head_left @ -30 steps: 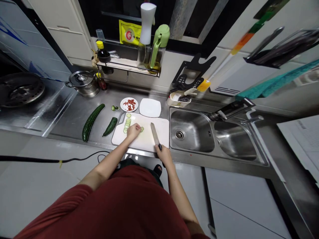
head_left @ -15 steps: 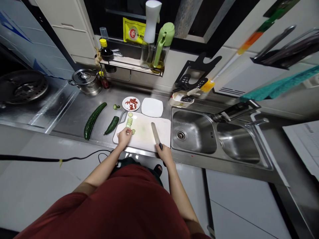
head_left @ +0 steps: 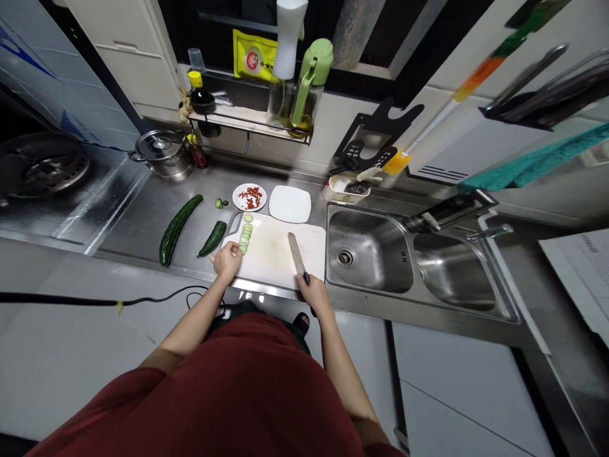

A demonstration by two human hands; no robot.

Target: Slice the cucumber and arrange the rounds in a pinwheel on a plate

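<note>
My left hand [head_left: 227, 259] is closed, its fingertips at the near end of a row of pale green cucumber slices [head_left: 245, 233], pinching the last cucumber slice [head_left: 243, 249]. The row lies along the left part of a white cutting board [head_left: 269, 263]. My right hand [head_left: 314, 292] grips the black handle of a kitchen knife [head_left: 297, 254]; its blade rests on the board, pointing away from me. Left of the board lie a cut piece of cucumber [head_left: 212, 238] and a whole cucumber [head_left: 178, 231].
Behind the board stand a plate of chopped red pieces [head_left: 236, 202] and a white square plate [head_left: 290, 204]. Small cucumber ends [head_left: 219, 203] lie nearby. A double sink [head_left: 371, 289] is at the right; a lidded pot [head_left: 166, 166] and a wok [head_left: 42, 165] are at the left.
My left hand has shifted left, and the loose slice that lay right of its fingers is now at the near end of the row. The right hand and knife have stayed put.
</note>
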